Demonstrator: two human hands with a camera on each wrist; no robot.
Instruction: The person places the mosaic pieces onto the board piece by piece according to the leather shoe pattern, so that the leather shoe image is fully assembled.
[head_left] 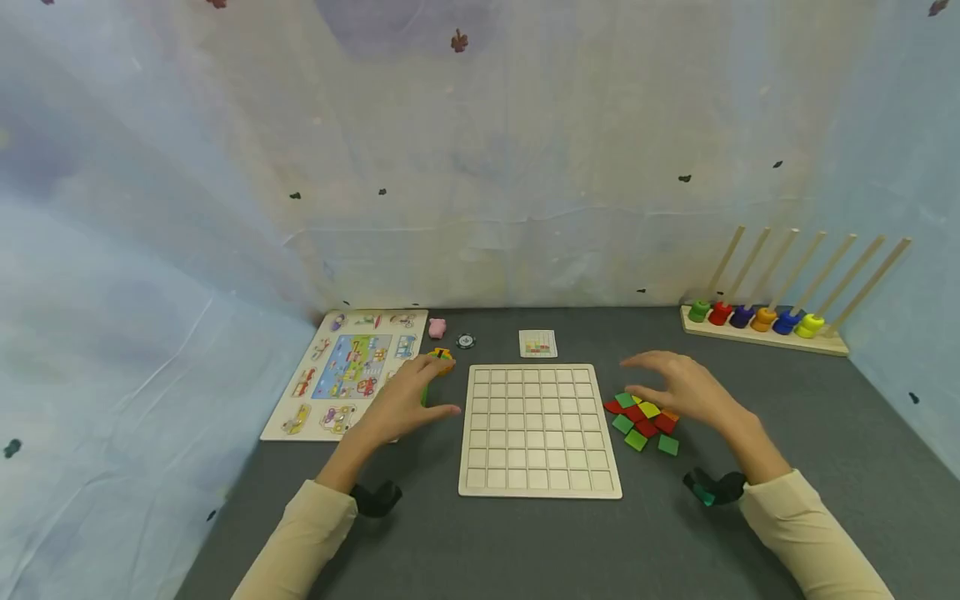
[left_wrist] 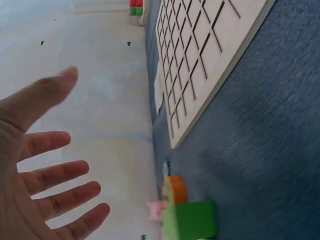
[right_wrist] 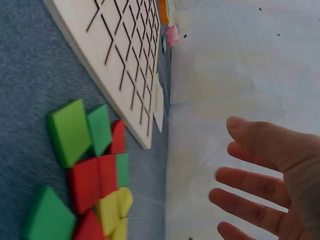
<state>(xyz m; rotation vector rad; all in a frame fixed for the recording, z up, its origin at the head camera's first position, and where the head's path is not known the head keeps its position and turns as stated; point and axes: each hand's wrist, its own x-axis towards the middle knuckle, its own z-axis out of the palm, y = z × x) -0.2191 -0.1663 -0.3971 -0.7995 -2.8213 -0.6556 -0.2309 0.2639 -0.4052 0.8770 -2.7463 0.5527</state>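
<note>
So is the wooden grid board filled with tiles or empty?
Empty: every cell of the grid board shows bare wood, and the coloured tiles lie in a pile beside it.

The grid board [head_left: 539,431] lies centre, the square tiles [head_left: 643,421] just right of it (under the right hand [head_left: 686,389]). The picture puzzle [head_left: 348,372] lies left, the pattern card [head_left: 537,343] behind, the ring stacker [head_left: 761,327] far right.

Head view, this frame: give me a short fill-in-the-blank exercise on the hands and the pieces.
1. The right hand hovers above a pile of coloured square ____.
2. The wooden grid board lies ____ the two hands.
3. The cells of the grid board are all ____.
4. The left hand holds ____, its fingers spread.

Missing words: tiles; between; empty; nothing
</note>
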